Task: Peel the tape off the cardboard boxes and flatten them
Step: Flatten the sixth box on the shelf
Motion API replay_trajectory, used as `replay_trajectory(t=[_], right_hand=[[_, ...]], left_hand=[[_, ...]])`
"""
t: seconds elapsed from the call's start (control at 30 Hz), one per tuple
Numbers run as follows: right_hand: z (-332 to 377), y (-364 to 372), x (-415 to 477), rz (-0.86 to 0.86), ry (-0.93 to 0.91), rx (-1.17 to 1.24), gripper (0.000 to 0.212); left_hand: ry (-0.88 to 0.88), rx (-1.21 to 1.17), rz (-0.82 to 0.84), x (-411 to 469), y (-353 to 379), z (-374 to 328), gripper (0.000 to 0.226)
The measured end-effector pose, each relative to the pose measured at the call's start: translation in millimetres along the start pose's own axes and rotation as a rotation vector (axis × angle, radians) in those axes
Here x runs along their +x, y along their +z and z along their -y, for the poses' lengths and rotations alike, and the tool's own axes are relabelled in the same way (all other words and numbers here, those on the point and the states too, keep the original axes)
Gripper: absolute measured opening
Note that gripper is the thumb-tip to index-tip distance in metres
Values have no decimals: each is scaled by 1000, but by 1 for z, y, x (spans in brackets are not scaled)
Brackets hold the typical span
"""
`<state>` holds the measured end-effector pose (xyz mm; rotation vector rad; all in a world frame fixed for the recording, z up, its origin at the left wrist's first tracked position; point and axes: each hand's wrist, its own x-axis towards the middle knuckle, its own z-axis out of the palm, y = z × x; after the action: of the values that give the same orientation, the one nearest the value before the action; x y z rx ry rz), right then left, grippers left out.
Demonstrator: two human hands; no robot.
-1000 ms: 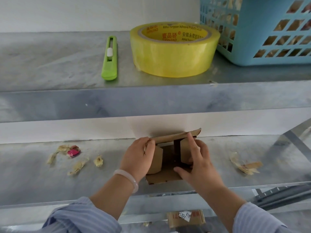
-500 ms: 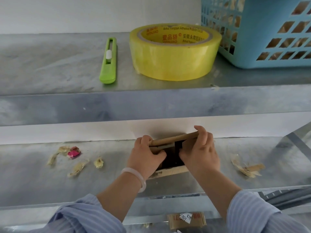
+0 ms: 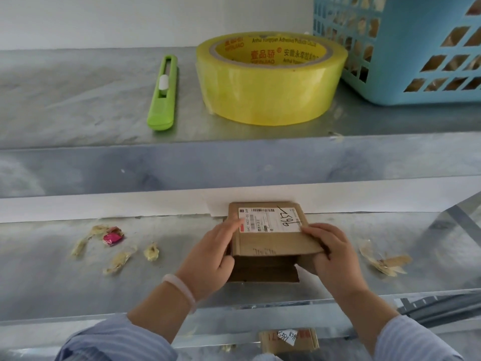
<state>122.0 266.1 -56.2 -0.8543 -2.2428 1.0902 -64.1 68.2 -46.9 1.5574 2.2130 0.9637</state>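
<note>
Cardboard box (image 3: pixel 273 246) sits on the lower metal shelf (image 3: pixel 52 282), its far edge against the white wall and its panel with the white shipping label (image 3: pixel 268 220) facing up. The box's near end gapes open, dark inside, with a bottom flap jutting toward the person.

The left grip (image 3: pixel 208 256) clasps the box's left side, with fingers laid over the top as far as the label's edge and the thumb at the near left corner. A pale bracelet (image 3: pixel 179 290) circles that wrist. The right grip (image 3: pixel 335 259) grasps the box's right near corner, fingers bent over the top panel just beside the label.

To the left of the box, apart from it, lie crumpled tape scraps (image 3: pixel 117 259) and a pink scrap (image 3: pixel 112 237). More peeled tape (image 3: pixel 385 259) lies to the right of the box.

Above the box runs the upper shelf (image 3: pixel 78 100). A yellow tape roll (image 3: pixel 270 87) stands there right over the box, a green utility knife (image 3: pixel 162 95) up and to the left, and a blue basket (image 3: pixel 406 48) up and to the right, beside the roll.

Below the box, on a lower level, a second cardboard piece (image 3: pixel 289 340) shows handwritten numbers.
</note>
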Motion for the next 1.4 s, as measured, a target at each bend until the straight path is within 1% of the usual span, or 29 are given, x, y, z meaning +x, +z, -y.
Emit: replay_trajectory(t=[0.1, 0.17, 0.2, 0.27, 0.33, 0.37, 0.43, 0.47, 0.5, 0.57, 0.7, 0.77, 0.9, 0.97, 1.03, 1.1, 1.17, 1.23, 1.27, 1.33, 1.37, 1.4], right_hand=[[-11, -4, -17, 83, -29, 64, 54], [-19, -5, -29, 125, -16, 130, 45], [-23, -4, -34, 117, 22, 164, 41], [-27, -3, -33, 53, 131, 191, 25], [-27, -1, -23, 10, 296, 180, 16], [-26, -1, -17, 25, 367, 160, 18], [-26, -2, -7, 97, 413, 113, 43], [-27, -3, -4, 127, 416, 99, 52], [-26, -4, -3, 143, 416, 81, 54], [-29, -6, -1, 143, 433, 58, 48], [-34, -9, -2, 126, 533, 135, 40], [-35, -10, -3, 134, 559, 157, 38], [-28, -12, -1, 153, 557, 159, 36], [-25, -12, -1, 192, 529, 148, 43], [-21, -10, -1, 257, 504, 134, 56], [-17, -6, -1, 289, 494, 108, 64], [-15, -4, -1, 284, 488, 107, 59], [-14, -5, -1, 254, 499, 137, 50], [-14, -8, -2, 238, 507, 158, 49], [-13, -14, -5, 202, 497, 207, 51], [-13, -17, -7, 184, 472, 233, 52], [-12, -19, -8, 168, 436, 251, 53]], left_hand=[[54, 198, 88, -11, 7, 7, 62], [55, 282, 137, -16, 13, 8, 63], [58, 287, 142, -18, 15, 8, 64], [68, 253, 134, -19, 18, 5, 61], [82, 237, 143, -17, 22, 3, 57], [76, 231, 165, -15, 24, 3, 54], [28, 196, 202, -9, 33, 4, 49], [-1, 180, 206, -7, 38, 6, 49], [-25, 182, 201, -5, 42, 8, 49], [-51, 222, 172, -2, 49, 10, 49], [-28, 305, 98, 0, 54, 8, 51], [-30, 361, 101, 2, 53, 5, 56], [-86, 362, 192, 7, 57, 4, 67], [-121, 385, 301, 9, 62, 8, 71], [-143, 437, 411, 9, 68, 12, 75], [-137, 489, 431, 10, 72, 15, 76], [-128, 512, 412, 12, 72, 16, 76], [-130, 468, 345, 12, 69, 15, 74], [-137, 427, 273, 11, 66, 15, 73], [-161, 328, 54, 7, 59, 17, 79], [-199, 251, -52, 7, 53, 17, 87], [-249, 116, -123, 8, 47, 16, 97]])
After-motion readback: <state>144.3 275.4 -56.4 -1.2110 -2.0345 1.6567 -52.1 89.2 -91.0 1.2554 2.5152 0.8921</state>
